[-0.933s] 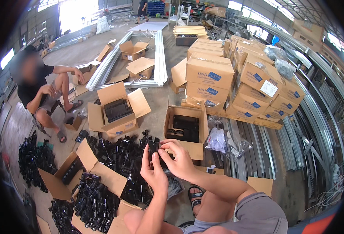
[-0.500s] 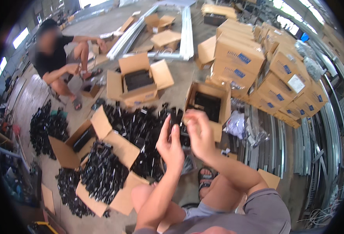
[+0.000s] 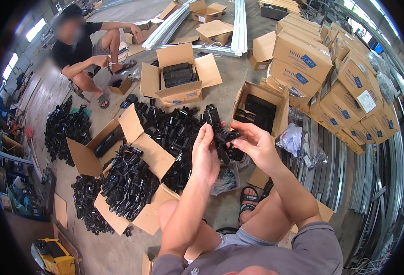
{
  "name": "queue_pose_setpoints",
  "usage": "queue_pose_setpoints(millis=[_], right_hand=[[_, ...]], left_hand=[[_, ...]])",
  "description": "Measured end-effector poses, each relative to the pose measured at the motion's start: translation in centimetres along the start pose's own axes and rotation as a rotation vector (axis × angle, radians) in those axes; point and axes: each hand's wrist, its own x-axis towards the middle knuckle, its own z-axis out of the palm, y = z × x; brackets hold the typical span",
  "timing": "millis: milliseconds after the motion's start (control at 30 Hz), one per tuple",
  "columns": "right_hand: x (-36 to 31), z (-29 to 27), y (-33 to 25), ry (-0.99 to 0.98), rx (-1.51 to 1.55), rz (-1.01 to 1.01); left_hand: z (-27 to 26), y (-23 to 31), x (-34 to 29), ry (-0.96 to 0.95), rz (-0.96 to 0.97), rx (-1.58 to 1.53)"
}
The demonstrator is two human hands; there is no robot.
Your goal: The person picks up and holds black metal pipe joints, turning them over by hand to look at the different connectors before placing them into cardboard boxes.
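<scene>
1. A black part (image 3: 212, 118) is held up by two bare hands at centre, above the concrete floor (image 3: 119, 250).
2. The part's upright portion is gripped by the left hand (image 3: 205, 158), its fingers clamped on the dark casing.
3. The lower, slanting end is pinched by the right hand (image 3: 259, 145), thumb and fingers closed on it; whether one piece or two joined pieces are held cannot be told.
4. Just beyond the left hand, the floor is covered by a broad heap (image 3: 176, 130) of loose black pieces; a second pile (image 3: 67, 133) is seen farther left.
5. Between them and nearer, an open box (image 3: 84, 158) is surrounded by more black pieces, some heaped across its flaps.
6. Beyond the broad heap, upright rows of ribbed black pieces are packed in a centre box (image 3: 180, 92), its flaps spread.
7. Near the right hand, flat black pieces are contained in a deep carton (image 3: 282, 112), flanked by a clear plastic bag (image 3: 291, 137).
8. At upper left, a co-worker (image 3: 76, 48) in a dark top is seen seated low, one arm stretched over a knee.
9. The right side is filled by stacked cartons (image 3: 300, 59) and long metal profiles (image 3: 344, 176); a yellow case (image 3: 59, 261) is glimpsed at lower left.
</scene>
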Motion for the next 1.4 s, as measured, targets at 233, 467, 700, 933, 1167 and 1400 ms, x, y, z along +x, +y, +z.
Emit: queue_pose_setpoints(millis=[233,467,700,933,1167,1400], right_hand=[[-0.2,0.5,0.9,0.058,0.015,-0.052],[0.0,-1.0,-0.8,0.292,-0.007,-0.081],[-0.1,-1.8,-0.6,0.378,0.093,-0.115],[-0.3,-2.0,-0.3,0.414,0.086,-0.096],[-0.3,-1.4,-0.5,0.415,0.107,-0.092],[-0.2,-1.0,-0.1,0.480,0.129,-0.101]], left_hand=[[0.3,-0.5,-0.3,0.056,-0.064,-0.007],[1.6,1.8,-2.1,-0.232,-0.322,0.025],[0.1,-0.9,-1.3,-0.240,-0.211,0.108],[1.0,-0.7,-1.6,-0.257,-0.269,0.128],[0.0,-1.1,-1.2,-0.195,-0.306,0.220],[0.0,-0.4,-1.2,-0.235,-0.239,0.384]])
